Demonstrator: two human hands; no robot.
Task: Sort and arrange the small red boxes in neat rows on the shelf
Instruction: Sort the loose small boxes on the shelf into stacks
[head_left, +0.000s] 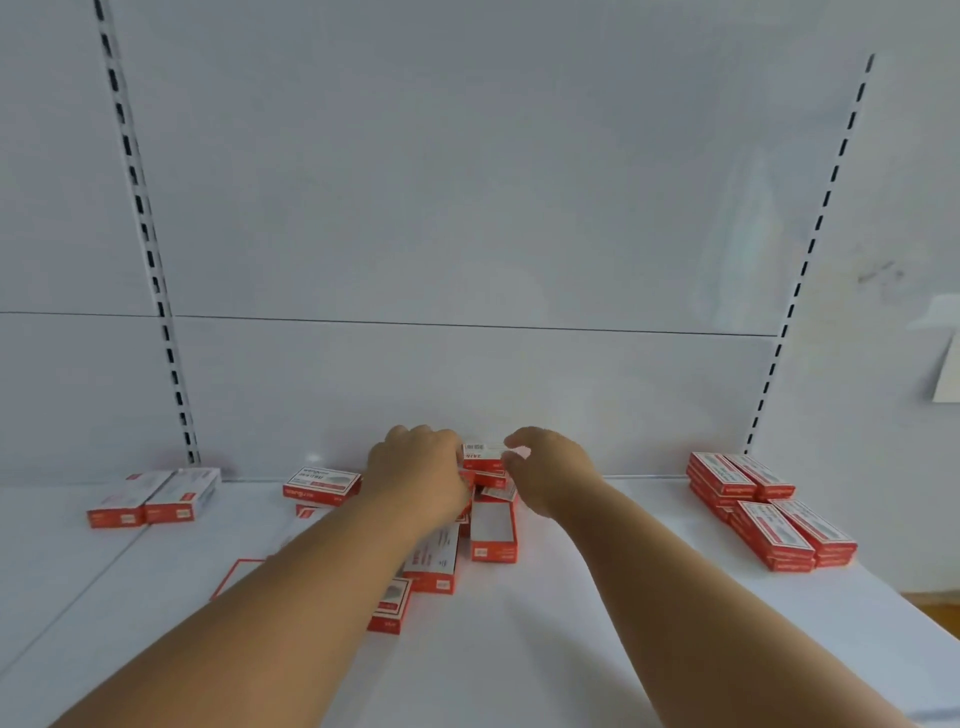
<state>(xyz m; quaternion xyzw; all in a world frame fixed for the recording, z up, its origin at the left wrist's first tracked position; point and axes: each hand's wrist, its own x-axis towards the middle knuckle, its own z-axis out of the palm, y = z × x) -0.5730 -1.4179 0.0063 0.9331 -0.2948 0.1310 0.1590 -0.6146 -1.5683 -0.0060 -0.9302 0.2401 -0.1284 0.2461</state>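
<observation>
- Head view: both bare arms reach forward over the white shelf (545, 649) to a loose heap of small red boxes (457, 540) near the back panel (467, 208).
- The left hand (421, 475) lies knuckles-up on the left of the heap, fingers curled down over it; its fingertips are hidden, so I cannot tell whether it grips a box.
- The right hand (550, 467) is at the right of the heap, fingers bent and slightly apart, with the tips just beside the top box (480, 453); whether they pinch it is unclear.
- That top box sits between the two hands, on the highest point of the heap.
- More boxes of the heap lie flat and askew under and in front of the left forearm.
- A pair of boxes (153, 499) lies side by side far left, and one box (322, 486) just left of the left hand.
- On the right, well apart from the hands, stands a tidy stack (769, 514) of boxes in rows.
</observation>
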